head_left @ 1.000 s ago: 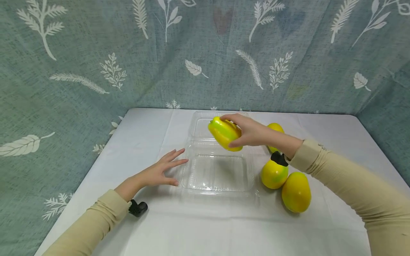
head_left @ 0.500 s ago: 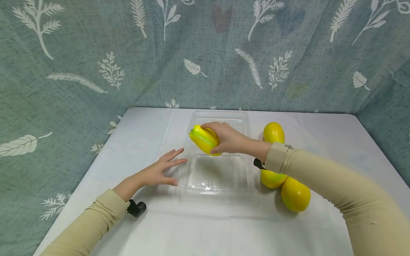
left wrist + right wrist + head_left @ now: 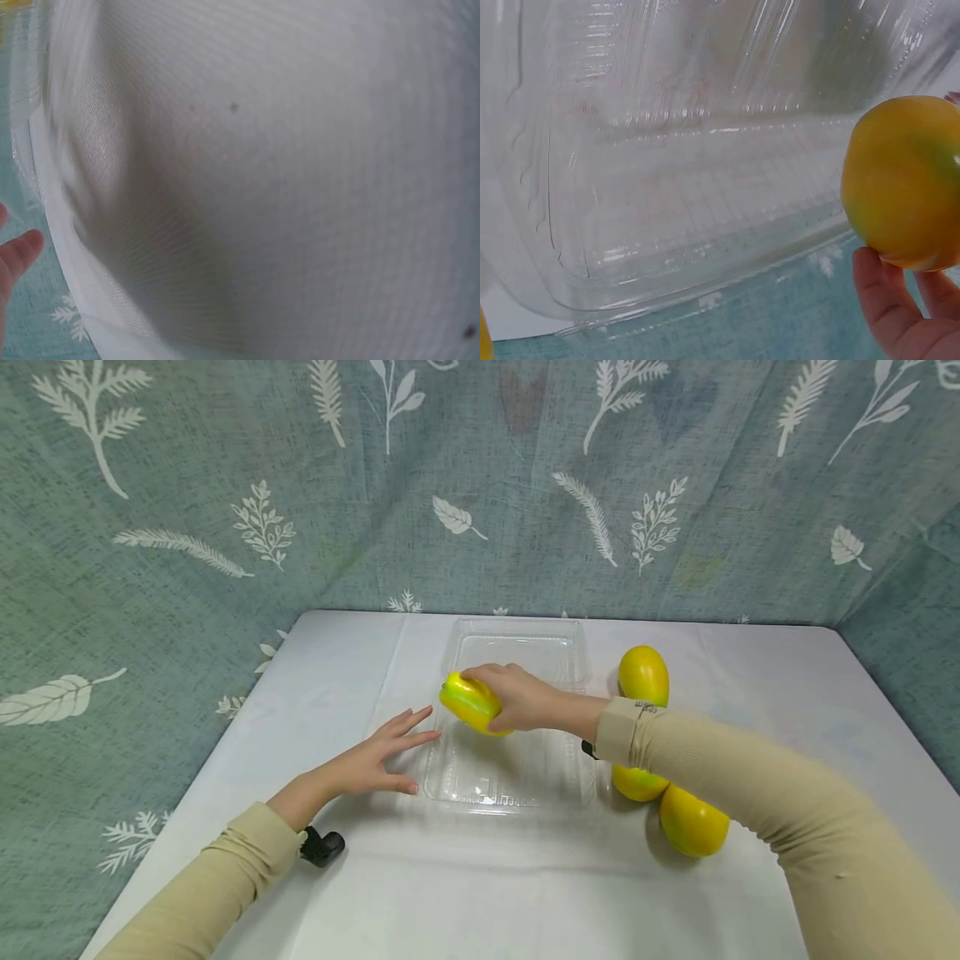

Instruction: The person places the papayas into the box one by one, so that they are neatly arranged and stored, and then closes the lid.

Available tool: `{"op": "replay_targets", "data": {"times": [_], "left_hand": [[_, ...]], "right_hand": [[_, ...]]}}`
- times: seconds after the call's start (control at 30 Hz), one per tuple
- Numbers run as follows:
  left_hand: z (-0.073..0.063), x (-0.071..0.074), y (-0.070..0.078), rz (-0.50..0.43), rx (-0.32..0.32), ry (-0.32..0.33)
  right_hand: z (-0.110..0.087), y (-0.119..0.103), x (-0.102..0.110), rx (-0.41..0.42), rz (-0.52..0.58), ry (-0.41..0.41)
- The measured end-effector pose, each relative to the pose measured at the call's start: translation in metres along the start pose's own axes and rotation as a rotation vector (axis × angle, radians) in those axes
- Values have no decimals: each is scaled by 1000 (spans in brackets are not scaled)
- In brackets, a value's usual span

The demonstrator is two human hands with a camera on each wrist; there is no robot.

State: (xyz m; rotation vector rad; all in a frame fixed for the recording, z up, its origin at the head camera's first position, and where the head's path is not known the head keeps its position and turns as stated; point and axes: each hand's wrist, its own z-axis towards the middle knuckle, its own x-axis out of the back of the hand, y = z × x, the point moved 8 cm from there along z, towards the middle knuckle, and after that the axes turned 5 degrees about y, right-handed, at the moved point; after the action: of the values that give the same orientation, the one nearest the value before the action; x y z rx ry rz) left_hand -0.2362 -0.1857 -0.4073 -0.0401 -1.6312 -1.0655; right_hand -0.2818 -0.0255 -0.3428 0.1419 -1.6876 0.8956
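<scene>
My right hand grips a glossy yellow papaya with green streaks and holds it over the left part of a clear plastic clamshell box. The papaya's stem end points left. In the right wrist view, fingers curl against the papaya, and the ribbed box floor shows beside it. My left hand, fingers spread and straight, is beside the box's left edge; whether it touches cannot be told. Only fingertips of that hand show in the left wrist view.
The box's lid lies folded back behind it. Right of the box are three more yellow papayas: a far one, a middle one partly behind the right sleeve, and a near one. A white cloth covers the table.
My right hand has carried the papaya left and lower, from above the box's hinge to over its left part. The left hand has stayed in place.
</scene>
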Motion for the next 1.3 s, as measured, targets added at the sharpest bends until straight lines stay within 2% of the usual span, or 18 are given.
{"op": "replay_targets", "data": {"times": [0.13, 0.4, 0.9, 1.3], "left_hand": [[0, -1, -3, -1, 13, -3], [0, -1, -1, -17, -6, -4], [-1, -3, -2, -29, 7, 5], [-4, -5, -2, -36, 6, -1]], "right_hand": [[1, -2, -7, 5, -5, -23], [2, -1, -19, -5, -45, -65], [1, 3, -28, -34, -94, -46], [-1, -2, -27, -25, -119, -42]]}}
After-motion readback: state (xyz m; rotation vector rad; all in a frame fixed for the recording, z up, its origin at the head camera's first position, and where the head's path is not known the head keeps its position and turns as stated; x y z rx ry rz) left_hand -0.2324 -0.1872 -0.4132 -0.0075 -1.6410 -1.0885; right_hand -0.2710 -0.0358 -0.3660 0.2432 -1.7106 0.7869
